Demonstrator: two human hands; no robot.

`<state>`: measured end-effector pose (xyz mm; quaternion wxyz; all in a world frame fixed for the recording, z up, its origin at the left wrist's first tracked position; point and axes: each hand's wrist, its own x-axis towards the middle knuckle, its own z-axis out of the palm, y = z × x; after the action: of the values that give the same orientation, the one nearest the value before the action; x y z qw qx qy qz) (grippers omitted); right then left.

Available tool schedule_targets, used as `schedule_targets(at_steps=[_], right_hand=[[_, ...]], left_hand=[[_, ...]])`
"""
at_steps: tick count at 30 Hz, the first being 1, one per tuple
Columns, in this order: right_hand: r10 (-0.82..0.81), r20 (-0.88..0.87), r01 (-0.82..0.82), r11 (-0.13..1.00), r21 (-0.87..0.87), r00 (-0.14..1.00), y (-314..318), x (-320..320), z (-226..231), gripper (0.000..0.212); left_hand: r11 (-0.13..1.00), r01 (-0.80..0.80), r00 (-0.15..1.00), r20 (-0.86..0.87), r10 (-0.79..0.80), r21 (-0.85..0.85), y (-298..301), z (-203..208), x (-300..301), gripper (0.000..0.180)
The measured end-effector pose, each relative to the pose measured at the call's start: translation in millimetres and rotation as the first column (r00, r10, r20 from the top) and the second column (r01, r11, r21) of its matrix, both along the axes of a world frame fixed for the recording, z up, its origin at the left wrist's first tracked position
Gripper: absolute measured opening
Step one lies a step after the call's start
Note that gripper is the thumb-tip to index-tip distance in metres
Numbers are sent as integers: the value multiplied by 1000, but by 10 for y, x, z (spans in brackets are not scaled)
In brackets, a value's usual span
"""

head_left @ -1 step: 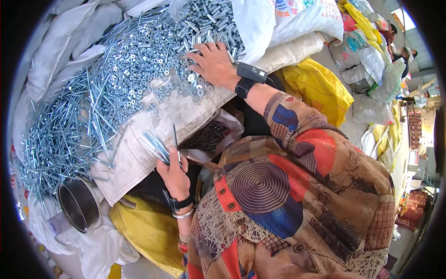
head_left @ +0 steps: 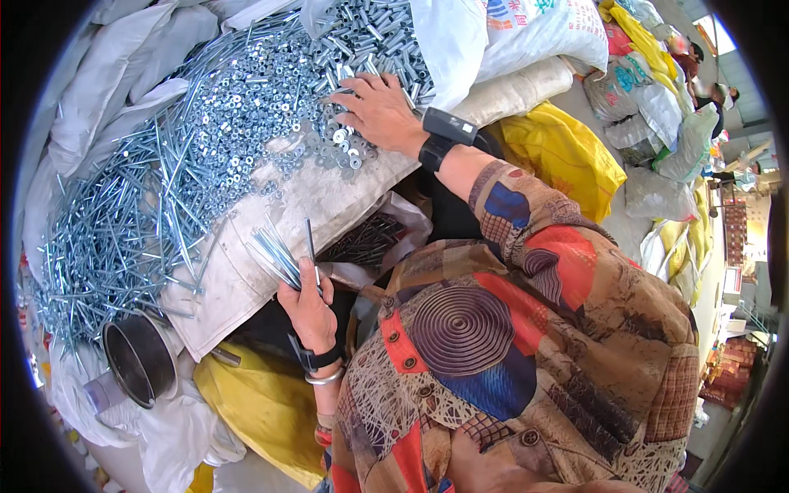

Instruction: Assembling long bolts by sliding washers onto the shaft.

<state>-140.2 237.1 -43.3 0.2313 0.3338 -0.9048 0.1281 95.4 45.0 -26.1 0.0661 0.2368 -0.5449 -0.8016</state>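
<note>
My left hand [head_left: 308, 316] is closed around a bundle of long thin metal bolts [head_left: 275, 259], held just in front of the sheet's near edge. One bolt [head_left: 309, 240] sticks up apart from the others. My right hand [head_left: 382, 119] rests with fingers spread at the near edge of a heap of short metal sleeves [head_left: 374, 37]; its fingertips touch the sleeves. Left of that hand lie small nuts [head_left: 238, 103] in a wide heap, with flat washers [head_left: 341, 156] beside its palm. A pile of long bolts [head_left: 107, 238] covers the left side.
Everything is heaped on a whitish sheet [head_left: 222, 283]. Below its edge, a bag of darker rods [head_left: 370, 237] is partly hidden. A round metal container [head_left: 140, 361] stands lower left. Yellow sacks [head_left: 563, 156] and white sacks [head_left: 542, 37] surround me. People are far off at the right.
</note>
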Motion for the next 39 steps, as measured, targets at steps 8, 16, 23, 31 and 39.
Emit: schedule_targets(at_steps=[8, 16, 23, 31, 39], right_hand=[[223, 167, -143, 909, -390, 960, 285, -39, 242, 34], [30, 212, 30, 962, -272, 977, 555, 223, 189, 17], [-238, 290, 240, 970, 28, 927, 329, 305, 34, 15], [275, 610, 244, 738, -629, 743, 372, 411, 245, 31], [812, 435, 420, 264, -869, 389, -87, 1162, 463, 34]], left_hand=[[999, -24, 999, -41, 26, 28, 31, -16, 74, 22], [999, 31, 999, -35, -32, -14, 104, -23, 82, 24], [998, 63, 998, -30, -63, -20, 165, 44, 122, 22], [998, 33, 999, -37, -35, -57, 194, 51, 168, 22], [993, 102, 991, -78, -106, -54, 253, 10, 65, 24]])
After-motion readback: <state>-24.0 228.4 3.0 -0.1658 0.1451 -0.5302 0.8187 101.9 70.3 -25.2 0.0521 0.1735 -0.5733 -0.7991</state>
